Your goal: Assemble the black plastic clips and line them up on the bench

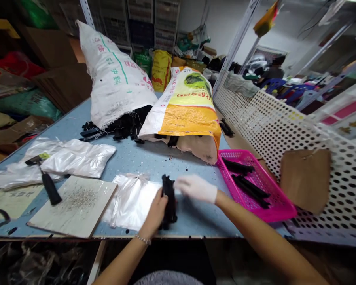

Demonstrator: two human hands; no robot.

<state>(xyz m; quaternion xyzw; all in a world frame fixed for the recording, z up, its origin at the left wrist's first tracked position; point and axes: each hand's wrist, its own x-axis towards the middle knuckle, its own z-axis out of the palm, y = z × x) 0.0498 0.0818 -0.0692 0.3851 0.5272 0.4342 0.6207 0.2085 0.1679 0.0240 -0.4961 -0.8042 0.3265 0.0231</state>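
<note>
My bare left hand [156, 211], with a bracelet at the wrist, is closed around black plastic parts [168, 204] standing on end at the table's front. They seem to be several long pieces held together, but I cannot make out how many. Just right of them is my right hand [195, 188] in a white glove, its fingers smeared by motion. Whether it touches the parts or holds anything is unclear. Clear plastic bags [130, 202] lie beside my left hand. In a pink basket [273, 217] to the right are several similar black parts [250, 188].
A black-handled hammer [51, 188] rests across a pale, pitted slab [97, 213]. More clear bags [80, 158] lie behind it. A white sack [115, 83] and a yellow-orange sack [190, 116] spill black parts at the back. A perforated white panel [261, 118] borders the right side.
</note>
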